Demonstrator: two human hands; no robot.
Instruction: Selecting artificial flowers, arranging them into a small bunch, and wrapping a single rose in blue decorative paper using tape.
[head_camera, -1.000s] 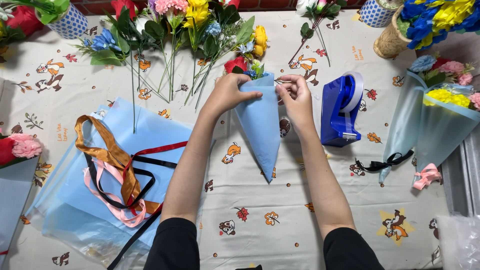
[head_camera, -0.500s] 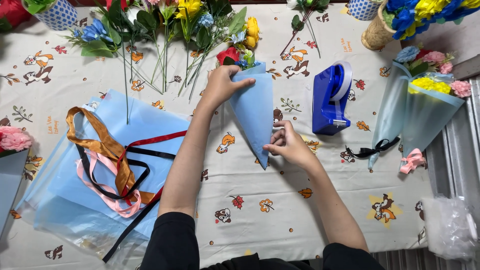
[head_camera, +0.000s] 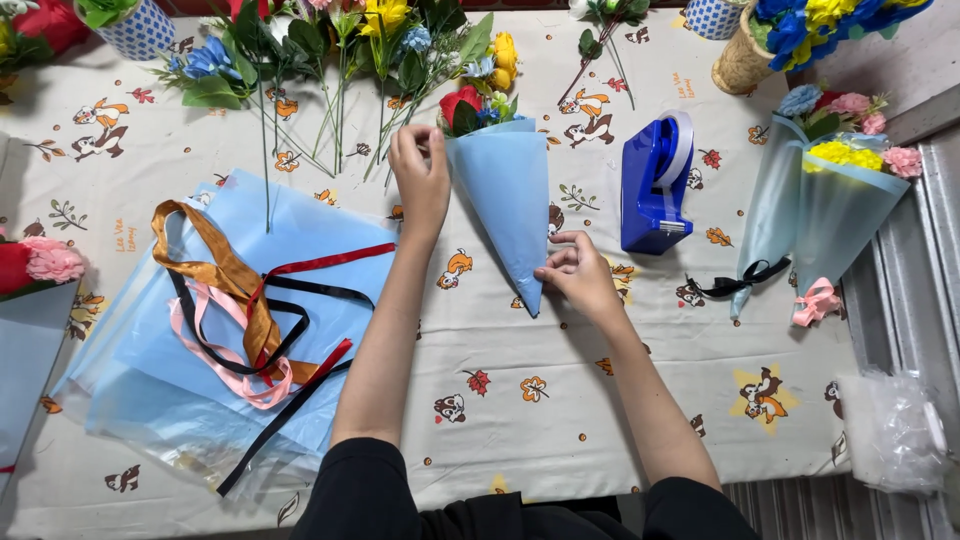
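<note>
Printed tablecloth (head_camera: 620, 420) bears blue cone (head_camera: 505, 195); tape dispenser (head_camera: 655, 185); ribbons (head_camera: 240, 310).

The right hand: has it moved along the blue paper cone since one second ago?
Yes. The right hand has gone from the cone's top edge, near the flowers, down to the lower tip of the blue paper cone, below the blue tape dispenser.

Bright, even overhead light, no hard glare. Soft short shadows fall toward 5 o'clock under the hands (head_camera: 420, 185) and the tape dispenser (head_camera: 655, 185). Focus sharp across the desk (head_camera: 600, 430); cartoon print on the cloth is crisp. Slight wide-angle bowing at the edges, flowers (head_camera: 330, 40) at 12 o'clock cropped. No motion blur.
</note>
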